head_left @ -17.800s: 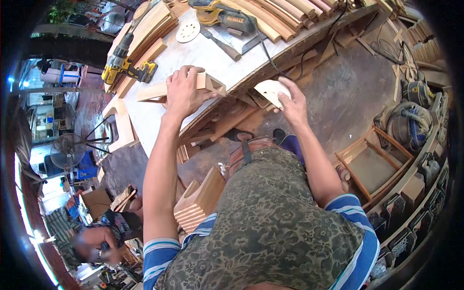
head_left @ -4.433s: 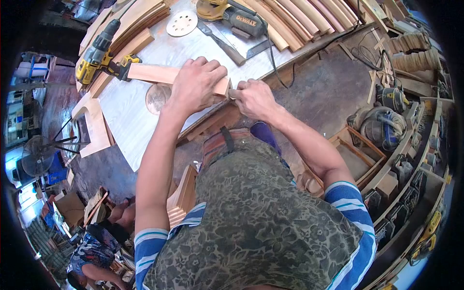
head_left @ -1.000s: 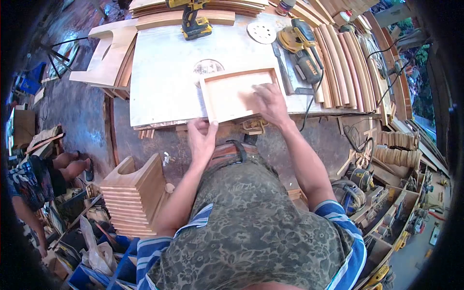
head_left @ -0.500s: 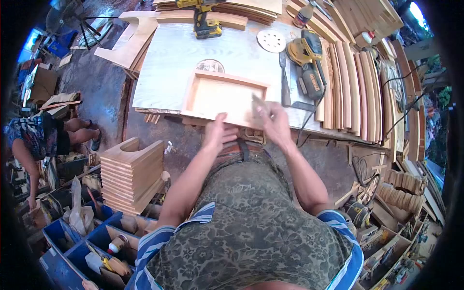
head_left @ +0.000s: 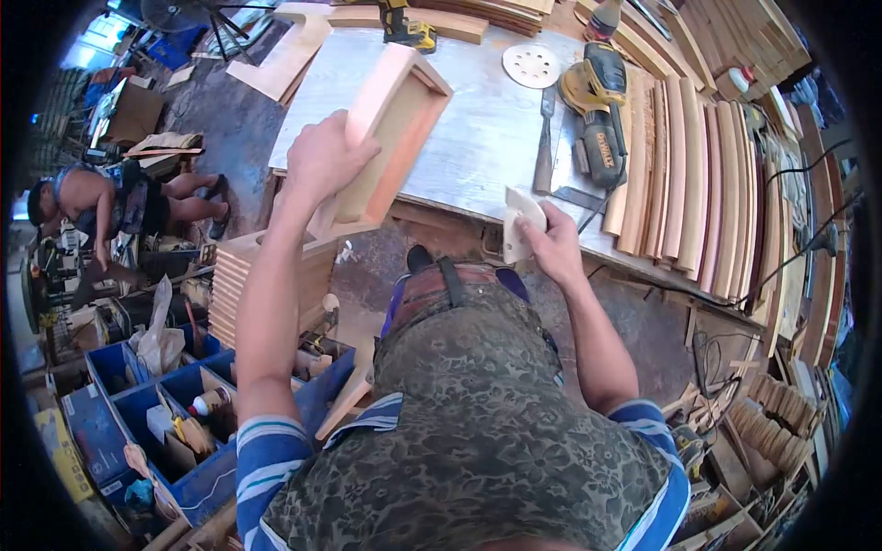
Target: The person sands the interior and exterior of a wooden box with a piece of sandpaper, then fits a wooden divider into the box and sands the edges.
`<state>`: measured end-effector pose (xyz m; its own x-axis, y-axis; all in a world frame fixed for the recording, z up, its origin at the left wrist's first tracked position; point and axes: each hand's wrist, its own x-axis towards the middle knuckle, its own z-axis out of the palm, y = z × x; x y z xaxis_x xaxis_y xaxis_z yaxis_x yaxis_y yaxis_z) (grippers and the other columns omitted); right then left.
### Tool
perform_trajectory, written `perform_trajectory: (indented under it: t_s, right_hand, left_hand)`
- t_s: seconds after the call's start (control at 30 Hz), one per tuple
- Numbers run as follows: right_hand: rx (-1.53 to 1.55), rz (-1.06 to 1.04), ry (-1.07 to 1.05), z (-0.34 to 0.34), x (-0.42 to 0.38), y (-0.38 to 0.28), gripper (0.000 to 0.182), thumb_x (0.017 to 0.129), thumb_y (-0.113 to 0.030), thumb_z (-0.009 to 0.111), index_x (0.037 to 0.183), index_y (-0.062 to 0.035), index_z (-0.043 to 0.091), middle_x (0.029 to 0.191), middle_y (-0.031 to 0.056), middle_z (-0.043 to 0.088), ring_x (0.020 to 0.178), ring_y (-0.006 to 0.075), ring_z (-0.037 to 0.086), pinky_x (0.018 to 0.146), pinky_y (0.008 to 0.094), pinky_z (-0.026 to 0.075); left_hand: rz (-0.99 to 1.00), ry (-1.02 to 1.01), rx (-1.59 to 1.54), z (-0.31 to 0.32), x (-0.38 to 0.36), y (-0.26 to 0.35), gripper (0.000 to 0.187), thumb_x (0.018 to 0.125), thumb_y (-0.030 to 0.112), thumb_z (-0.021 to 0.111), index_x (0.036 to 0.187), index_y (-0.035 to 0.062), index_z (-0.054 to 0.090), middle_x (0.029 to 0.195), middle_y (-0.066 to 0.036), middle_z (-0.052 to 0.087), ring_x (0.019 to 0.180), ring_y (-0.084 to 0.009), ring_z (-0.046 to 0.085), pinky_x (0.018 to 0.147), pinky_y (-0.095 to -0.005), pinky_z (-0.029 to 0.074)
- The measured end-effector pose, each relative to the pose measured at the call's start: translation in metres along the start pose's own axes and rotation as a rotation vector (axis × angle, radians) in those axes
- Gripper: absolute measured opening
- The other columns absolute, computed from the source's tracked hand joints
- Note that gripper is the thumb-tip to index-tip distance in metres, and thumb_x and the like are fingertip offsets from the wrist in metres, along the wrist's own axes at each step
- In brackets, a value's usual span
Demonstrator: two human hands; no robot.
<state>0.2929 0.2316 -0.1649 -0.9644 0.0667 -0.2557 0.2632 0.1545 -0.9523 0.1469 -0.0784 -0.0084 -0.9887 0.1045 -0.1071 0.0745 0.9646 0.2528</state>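
My left hand [head_left: 326, 156] grips the long side of a shallow wooden tray [head_left: 390, 138], which is lifted and tilted on its side at the left part of the workbench [head_left: 469, 138]. The tray's inside faces right. Off the bench's front edge, my right hand [head_left: 554, 241] pinches a folded pale sanding sheet [head_left: 517, 225] with small holes in it. A gap separates the sheet from the tray. Beneath the tray's lower end is a stack of cut wooden pieces [head_left: 248, 289], partly hidden by my left arm.
On the bench are a sander [head_left: 597, 115], a perforated disc [head_left: 530, 66], a chisel [head_left: 546, 138], a drill [head_left: 409, 32] and several curved wooden strips [head_left: 684, 174]. A blue divided box [head_left: 175, 413] stands lower left. Another person [head_left: 110, 202] bends down at the far left.
The tray has gone from lying flat on the bench to being raised and tilted in my left hand, further left. My right hand has moved away from it, down and right, with the sheet.
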Motion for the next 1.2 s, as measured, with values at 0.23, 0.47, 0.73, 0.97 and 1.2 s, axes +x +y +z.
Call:
perform_trajectory:
  t_s: [0.23,0.47,0.73,0.97,1.2]
  right_hand:
    - [0.230,0.070,0.301,-0.020,-0.037,0.026,0.029,0.097,-0.018,0.070,0.116,0.0047,0.068,0.099,0.0073,0.073,0.089,0.0127,0.065,0.080,0.0303,0.053]
    - [0.308,0.147,0.547,-0.027,-0.054,0.035,0.022,0.098,-0.011,0.070,0.113,0.0037,0.068,0.098,0.0032,0.071,0.086,0.0076,0.062,0.077,0.0266,0.051]
    - [-0.459,-0.281,0.627,0.060,-0.019,-0.021,0.030,0.082,0.004,0.070,0.110,-0.0061,0.077,0.102,0.0085,0.068,0.091,0.0231,0.061,0.082,0.0349,0.050]
    - [-0.966,-0.756,0.377,0.110,0.057,-0.038,0.050,0.072,0.000,0.073,0.119,-0.0159,0.076,0.118,0.0089,0.070,0.110,0.0321,0.062,0.095,0.0454,0.049]
    - [-1.090,-0.732,0.372,0.124,0.121,-0.013,0.043,0.076,-0.006,0.073,0.119,-0.0083,0.076,0.122,0.0153,0.069,0.116,0.0363,0.063,0.099,0.0485,0.051]
  left_hand:
    - [0.093,0.043,-0.151,-0.037,-0.001,-0.023,0.054,0.082,0.044,0.076,0.105,-0.0048,0.071,0.093,-0.028,0.074,0.090,-0.0405,0.075,0.081,-0.0456,0.058]
    - [0.135,-0.054,-0.407,-0.036,0.026,-0.012,0.053,0.086,0.041,0.078,0.110,-0.0057,0.072,0.087,-0.025,0.074,0.086,-0.0311,0.078,0.076,-0.0387,0.057]
    - [0.510,-0.290,0.134,0.015,0.108,0.037,0.054,0.084,0.046,0.072,0.108,-0.0020,0.073,0.093,-0.027,0.074,0.090,-0.0445,0.072,0.084,-0.0506,0.057]
    - [0.714,-0.334,-0.043,0.058,0.125,0.044,0.056,0.085,0.044,0.069,0.118,-0.0004,0.070,0.111,-0.027,0.074,0.104,-0.0428,0.072,0.093,-0.0480,0.056]
    - [0.797,-0.300,-0.201,0.068,0.134,0.037,0.060,0.084,0.042,0.070,0.126,-0.0009,0.068,0.114,-0.029,0.073,0.107,-0.0417,0.072,0.098,-0.0452,0.056]
